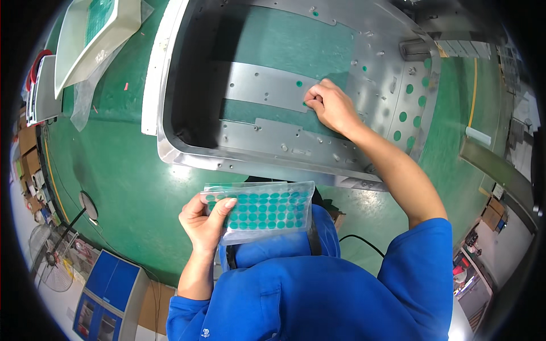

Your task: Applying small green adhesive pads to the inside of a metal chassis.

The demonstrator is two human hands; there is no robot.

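My left hand point(206, 223) grips a sheet of green round stickers point(264, 210) by its left end, thumb on top. Clear plastic film surrounds the sheet. My right hand point(331, 106) reaches into a large metal housing point(250, 82), its fingers pinched together low over a crossing metal strip. A small green round sticker point(305, 104) shows at those fingertips, touching or very close to the strip. Another green dot point(299, 83) sits on the same strip, a little farther away. Larger green dots point(409, 89) cover round spots on the housing's right wall.
Raised studs and holes dot the housing's inside, and its rim point(227, 162) runs between my body and the opening. At the far left stands a white bin point(85, 51) with plastic film. A fan point(54, 258) and a blue cabinet point(111, 284) are at lower left.
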